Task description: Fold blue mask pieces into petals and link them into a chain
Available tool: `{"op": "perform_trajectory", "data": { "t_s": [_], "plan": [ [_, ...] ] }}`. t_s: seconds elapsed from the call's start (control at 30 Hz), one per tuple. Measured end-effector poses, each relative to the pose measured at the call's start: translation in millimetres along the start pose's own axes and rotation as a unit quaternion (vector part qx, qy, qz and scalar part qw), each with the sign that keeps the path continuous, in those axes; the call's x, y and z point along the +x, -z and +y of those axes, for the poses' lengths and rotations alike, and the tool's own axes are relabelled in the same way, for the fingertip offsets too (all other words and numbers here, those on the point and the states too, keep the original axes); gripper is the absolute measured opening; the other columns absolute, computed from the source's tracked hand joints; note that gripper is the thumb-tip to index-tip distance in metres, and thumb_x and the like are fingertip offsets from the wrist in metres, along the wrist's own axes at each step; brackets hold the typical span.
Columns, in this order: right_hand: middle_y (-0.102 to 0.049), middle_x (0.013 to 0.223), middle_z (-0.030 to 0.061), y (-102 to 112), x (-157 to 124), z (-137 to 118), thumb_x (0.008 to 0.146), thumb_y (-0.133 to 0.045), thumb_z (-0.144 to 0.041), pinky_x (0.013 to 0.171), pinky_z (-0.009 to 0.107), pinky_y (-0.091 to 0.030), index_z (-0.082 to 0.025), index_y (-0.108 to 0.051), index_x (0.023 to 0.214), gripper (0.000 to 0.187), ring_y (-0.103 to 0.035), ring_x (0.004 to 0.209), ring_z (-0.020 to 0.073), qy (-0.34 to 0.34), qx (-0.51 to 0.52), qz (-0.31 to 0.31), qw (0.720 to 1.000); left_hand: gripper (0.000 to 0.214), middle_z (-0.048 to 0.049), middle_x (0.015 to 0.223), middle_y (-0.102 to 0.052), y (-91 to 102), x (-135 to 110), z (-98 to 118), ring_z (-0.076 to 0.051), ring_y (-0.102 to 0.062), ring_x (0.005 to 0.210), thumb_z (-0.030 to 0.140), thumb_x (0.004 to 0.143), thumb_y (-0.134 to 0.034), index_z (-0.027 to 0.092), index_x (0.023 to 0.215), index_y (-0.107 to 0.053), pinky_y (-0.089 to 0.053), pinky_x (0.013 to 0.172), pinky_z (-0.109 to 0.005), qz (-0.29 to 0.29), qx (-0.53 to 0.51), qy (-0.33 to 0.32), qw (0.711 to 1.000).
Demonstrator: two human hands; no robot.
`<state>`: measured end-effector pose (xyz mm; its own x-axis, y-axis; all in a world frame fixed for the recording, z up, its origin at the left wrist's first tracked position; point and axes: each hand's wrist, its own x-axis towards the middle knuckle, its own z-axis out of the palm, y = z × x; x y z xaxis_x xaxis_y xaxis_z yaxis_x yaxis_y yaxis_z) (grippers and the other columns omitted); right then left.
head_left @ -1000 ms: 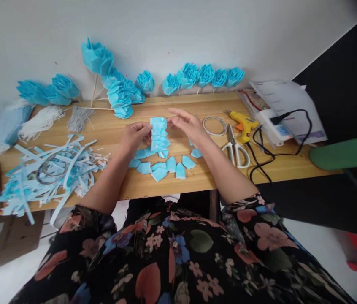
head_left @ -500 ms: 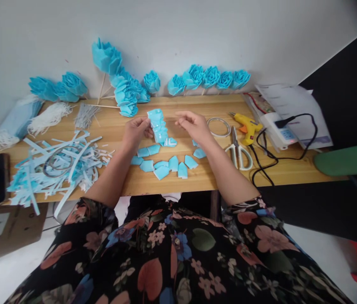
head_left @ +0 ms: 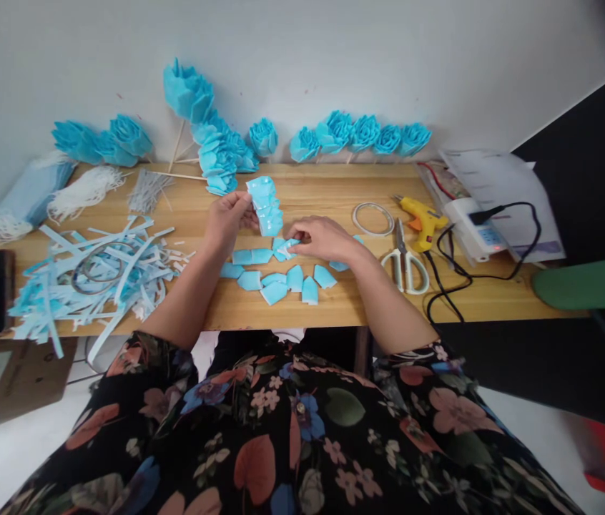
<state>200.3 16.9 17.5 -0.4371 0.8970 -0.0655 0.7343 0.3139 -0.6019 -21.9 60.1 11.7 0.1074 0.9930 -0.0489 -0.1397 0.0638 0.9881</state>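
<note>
My left hand (head_left: 229,218) pinches a strip of overlapping light-blue petals (head_left: 264,204) and holds it upright above the wooden table (head_left: 335,300). Lower down on the table, my right hand (head_left: 321,239) has its fingers closed on a single loose blue petal (head_left: 284,247). Several more cut blue petals (head_left: 281,280) lie in a loose arc just below both hands.
Blue paper roses (head_left: 359,132) line the wall; more roses on sticks (head_left: 211,136) lie left of them. A heap of blue and white strips (head_left: 93,275) fills the left side. A tape ring (head_left: 372,218), scissors (head_left: 407,257), a yellow glue gun (head_left: 423,217) and a power strip (head_left: 477,232) sit to the right.
My right hand let go of the petal strip, dropped to the table and pinched a loose petal. The left hand kept the strip raised, tilting it slightly.
</note>
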Motion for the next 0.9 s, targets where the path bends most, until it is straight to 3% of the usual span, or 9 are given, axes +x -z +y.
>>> {"op": "perform_trajectory", "data": {
  "t_s": [0.13,0.33,0.5,0.6,0.7,0.8,0.9],
  "plan": [
    [-0.076,0.090,-0.0003,4.6,-1.5,5.5,0.085,-0.073,-0.037,0.070,0.027,-0.039,-0.022,-0.076,0.097,0.019,-0.064,0.079,0.0143,0.007,0.061,-0.037,0.997,0.026,0.0020,0.059,-0.062,-0.4,-1.6,1.6,-0.010,-0.059,0.049,0.033,0.091,-0.074,0.017,0.075,-0.060,-0.050,0.050,-0.020,-0.002,-0.001,0.001,1.000],
    [-0.075,0.088,0.0015,8.6,0.3,9.7,0.097,-0.052,-0.033,0.075,0.028,-0.038,-0.019,-0.073,0.085,0.029,-0.063,0.083,0.0149,0.031,0.050,-0.018,0.998,0.022,0.0009,0.058,-0.062,-16.2,4.4,4.5,-0.012,-0.060,0.049,0.020,0.092,-0.066,0.017,0.072,-0.059,-0.052,0.052,-0.022,-0.014,0.050,0.015,0.999],
    [-0.077,0.096,0.0020,11.5,-0.6,9.9,0.088,-0.066,-0.032,0.077,0.027,-0.041,-0.020,-0.076,0.098,0.019,-0.065,0.087,0.0161,0.027,0.073,-0.046,0.996,0.020,-0.0008,0.058,-0.062,-27.3,27.2,0.6,-0.014,-0.060,0.052,0.015,0.091,-0.058,0.016,0.072,-0.062,-0.051,0.057,-0.024,-0.017,0.129,0.009,0.991],
    [-0.075,0.090,0.0010,11.4,-1.6,8.9,0.081,-0.074,-0.032,0.073,0.027,-0.041,-0.020,-0.075,0.096,0.019,-0.064,0.081,0.0152,0.018,0.070,-0.060,0.996,0.011,-0.0038,0.076,-0.070,-24.5,31.0,-0.2,-0.019,-0.070,0.081,0.008,0.083,-0.062,0.015,0.085,-0.070,-0.054,0.075,-0.024,-0.008,0.207,-0.094,0.974],
    [-0.071,0.085,-0.0006,10.4,-2.5,6.2,0.078,-0.076,-0.027,0.069,0.026,-0.037,-0.020,-0.072,0.091,0.015,-0.060,0.076,0.0134,0.018,0.029,-0.060,0.998,0.025,-0.0063,0.099,-0.074,-21.0,19.7,4.2,-0.022,-0.067,0.108,0.008,0.081,-0.064,0.016,0.103,-0.074,-0.051,0.092,-0.026,-0.002,0.261,-0.183,0.948],
    [-0.069,0.081,-0.0014,11.1,-3.6,5.0,0.077,-0.073,-0.023,0.067,0.027,-0.034,-0.020,-0.070,0.086,0.009,-0.056,0.072,0.0124,0.021,0.014,-0.055,0.998,0.022,-0.0062,0.095,-0.074,-20.3,2.1,9.8,-0.018,-0.068,0.088,0.014,0.083,-0.066,0.015,0.103,-0.076,-0.053,0.080,-0.024,-0.066,0.285,-0.143,0.946],
    [-0.068,0.078,-0.0009,13.1,-3.6,8.1,0.076,-0.070,-0.024,0.069,0.027,-0.037,-0.019,-0.067,0.084,0.010,-0.056,0.072,0.0129,0.030,0.094,-0.034,0.995,0.017,-0.0065,0.089,-0.075,-19.0,-10.9,12.8,-0.012,-0.061,0.064,0.023,0.085,-0.067,0.014,0.094,-0.077,-0.048,0.057,-0.021,-0.126,0.253,-0.080,0.956]
  ]
}}
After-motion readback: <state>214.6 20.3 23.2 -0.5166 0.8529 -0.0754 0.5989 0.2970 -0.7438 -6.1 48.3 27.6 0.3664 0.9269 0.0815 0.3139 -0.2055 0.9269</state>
